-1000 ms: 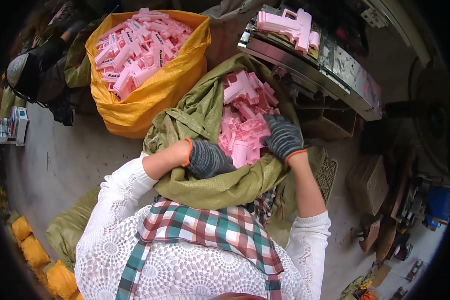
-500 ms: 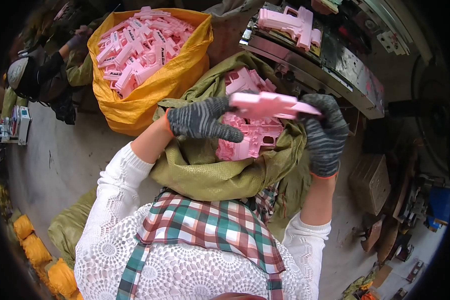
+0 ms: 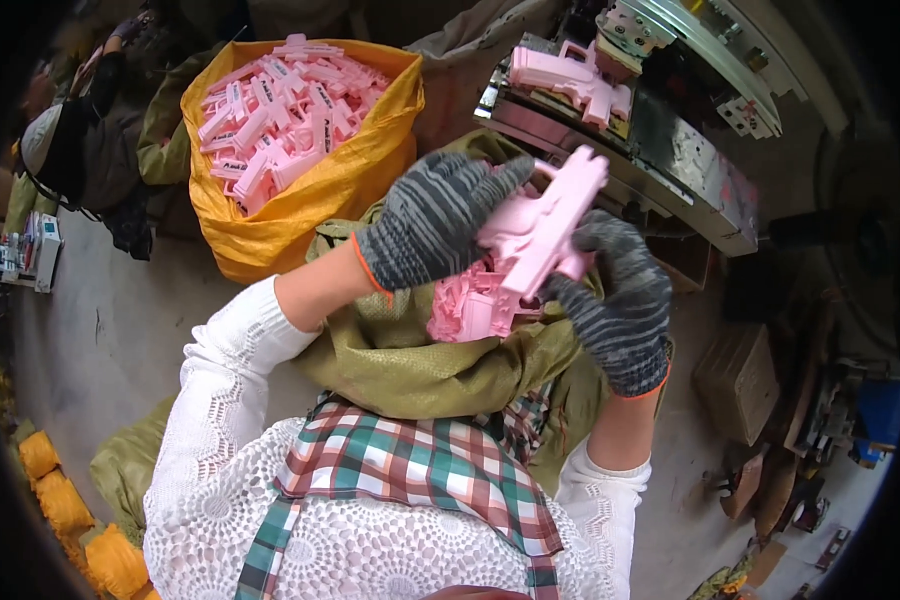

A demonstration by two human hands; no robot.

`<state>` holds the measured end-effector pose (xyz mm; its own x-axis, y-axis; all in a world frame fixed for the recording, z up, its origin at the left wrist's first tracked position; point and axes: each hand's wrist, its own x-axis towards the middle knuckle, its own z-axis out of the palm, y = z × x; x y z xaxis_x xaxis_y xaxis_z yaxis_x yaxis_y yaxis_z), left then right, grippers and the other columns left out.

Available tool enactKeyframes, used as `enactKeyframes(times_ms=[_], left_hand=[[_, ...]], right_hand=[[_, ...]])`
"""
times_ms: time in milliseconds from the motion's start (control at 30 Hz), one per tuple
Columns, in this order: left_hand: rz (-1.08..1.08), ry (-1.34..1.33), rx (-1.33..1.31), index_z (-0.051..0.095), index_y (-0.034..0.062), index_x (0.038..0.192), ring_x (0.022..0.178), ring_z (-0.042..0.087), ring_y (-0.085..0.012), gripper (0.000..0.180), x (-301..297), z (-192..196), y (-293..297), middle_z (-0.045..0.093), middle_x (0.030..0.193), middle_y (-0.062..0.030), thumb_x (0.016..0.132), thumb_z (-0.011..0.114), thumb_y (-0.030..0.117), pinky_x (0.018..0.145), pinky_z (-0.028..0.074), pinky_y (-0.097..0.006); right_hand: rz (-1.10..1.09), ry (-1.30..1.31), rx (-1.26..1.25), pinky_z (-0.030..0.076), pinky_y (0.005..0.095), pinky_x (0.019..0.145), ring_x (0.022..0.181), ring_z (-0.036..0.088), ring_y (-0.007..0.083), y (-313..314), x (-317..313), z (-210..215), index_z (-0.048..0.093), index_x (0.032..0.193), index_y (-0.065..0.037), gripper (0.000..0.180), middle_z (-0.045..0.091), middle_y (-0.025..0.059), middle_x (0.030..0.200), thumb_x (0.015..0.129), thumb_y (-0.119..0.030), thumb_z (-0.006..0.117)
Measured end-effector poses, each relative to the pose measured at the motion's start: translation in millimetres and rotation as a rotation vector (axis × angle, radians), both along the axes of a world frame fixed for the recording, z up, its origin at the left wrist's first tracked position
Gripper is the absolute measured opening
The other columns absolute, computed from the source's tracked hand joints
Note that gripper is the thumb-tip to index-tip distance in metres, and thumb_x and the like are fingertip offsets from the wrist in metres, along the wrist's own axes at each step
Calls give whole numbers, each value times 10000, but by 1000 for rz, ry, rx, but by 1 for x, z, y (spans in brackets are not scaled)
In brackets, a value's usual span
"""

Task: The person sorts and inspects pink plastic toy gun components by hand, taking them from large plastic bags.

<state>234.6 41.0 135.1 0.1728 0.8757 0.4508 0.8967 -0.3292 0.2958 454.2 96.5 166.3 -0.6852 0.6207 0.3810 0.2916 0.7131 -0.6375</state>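
Both hands wear grey-and-black striped knit gloves with orange cuffs. Between them is a pink plastic toy pistol (image 3: 560, 222), tilted with one end up to the right. My left hand (image 3: 435, 215) grips it from the left, some fingertips hidden behind it. From the right and below, my right hand (image 3: 620, 300) pinches it with thumb and fingers. Beneath lies an open olive-green woven sack (image 3: 400, 365) with more pink toy pistols (image 3: 470, 305) inside, partly covered by my hands.
An orange woven sack (image 3: 240, 235) heaped with pink toy pistols bearing dark print stands at the far left. At the far right, a metal machine (image 3: 660, 175) carries another pink toy pistol (image 3: 570, 80). A person (image 3: 80, 150) is at the left. A box (image 3: 738, 380) stands on the right.
The toy pistol has turned from nearly level to a steep slant. My left hand has moved up and right onto it; my right hand has shifted lower and slightly left.
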Motion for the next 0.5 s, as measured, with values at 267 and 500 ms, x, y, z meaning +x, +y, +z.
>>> enactKeyframes(times_ms=[267,500], left_hand=[[214,61,124,353,23,1335,1152,461,-372,743,-26,31,114,481,1231,-226,760,649,388,978,356,-429],[188,399,357,523,102,1167,906,558,-307,424,-26,32,119,581,1000,-137,805,565,319,790,441,-427]], right_hand=[[-119,316,-311,458,294,886,986,543,149,19,28,-3,540,1034,-26,425,558,58,1084,659,83,708],[-142,443,-276,428,301,925,1042,530,165,34,30,-10,538,1147,-30,531,541,54,1140,657,58,725]])
